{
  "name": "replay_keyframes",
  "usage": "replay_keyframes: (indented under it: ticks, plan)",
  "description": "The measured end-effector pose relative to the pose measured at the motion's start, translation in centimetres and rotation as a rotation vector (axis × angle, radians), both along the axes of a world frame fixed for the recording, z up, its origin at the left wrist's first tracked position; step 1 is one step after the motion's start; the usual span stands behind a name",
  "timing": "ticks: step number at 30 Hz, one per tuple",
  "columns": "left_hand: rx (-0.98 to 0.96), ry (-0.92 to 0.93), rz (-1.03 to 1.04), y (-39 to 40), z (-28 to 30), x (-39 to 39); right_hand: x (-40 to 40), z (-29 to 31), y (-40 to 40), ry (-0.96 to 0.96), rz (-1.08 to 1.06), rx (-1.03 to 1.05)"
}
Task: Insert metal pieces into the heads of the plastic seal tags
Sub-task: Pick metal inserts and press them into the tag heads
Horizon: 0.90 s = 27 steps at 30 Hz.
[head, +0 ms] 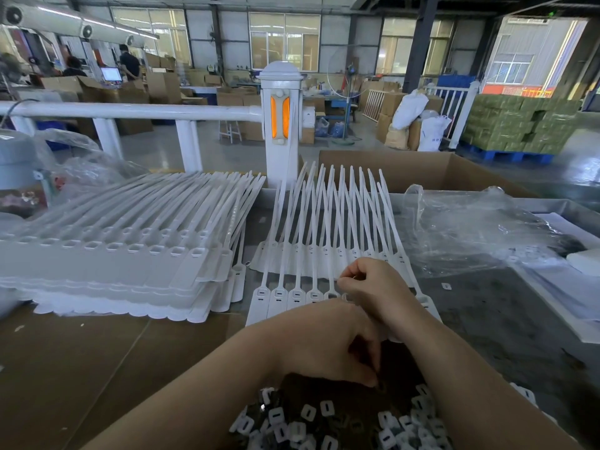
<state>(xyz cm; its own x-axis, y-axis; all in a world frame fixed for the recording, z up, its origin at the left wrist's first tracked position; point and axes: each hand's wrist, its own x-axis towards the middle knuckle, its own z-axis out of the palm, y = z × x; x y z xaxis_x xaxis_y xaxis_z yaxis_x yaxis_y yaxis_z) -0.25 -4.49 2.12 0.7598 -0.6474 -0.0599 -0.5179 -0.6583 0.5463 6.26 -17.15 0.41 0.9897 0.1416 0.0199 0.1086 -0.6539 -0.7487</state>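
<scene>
So, right hand [367, 287]: fingers pinched at seal tag heads [297, 295], mid-frame
left hand [328, 339]: fingers curled over metal pieces [328, 420], grip unclear

Both forearms are bare to the frame's edge (no sleeves, gloves, rings or watch), left hand [328, 339] and right hand [373, 287] alike.

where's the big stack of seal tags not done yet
In the head view the stack of seal tags sits on the left of the table, beside the fanned row of tags that the right hand is working on.
</scene>
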Motion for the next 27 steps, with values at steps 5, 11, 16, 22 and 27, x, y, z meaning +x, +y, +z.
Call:
replay_keyframes:
  ticks: [5,11,16,22,27]
  plan:
    - [0.102,0.115,0.035,1.4,0.5,0.8,-0.2,-0.3,-0.2,0.009,0.022,0.061]
    - [0.004,0.117,0.123,3.1,1.4,1.6,0.0,-0.3,-0.2,-0.013,0.017,0.048]
    - [-0.259,-0.03,0.602,6.0,0.2,3.5,-0.1,0.7,0.1,-0.116,0.18,0.014]
    - [-0.422,0.025,0.836,6.8,-1.9,4.7,-2.4,1.7,2.1,0.021,0.787,-0.199]
    - [-0.44,0.029,0.838,6.8,-2.4,4.8,-3.1,1.0,3.2,-0.062,0.801,-0.276]
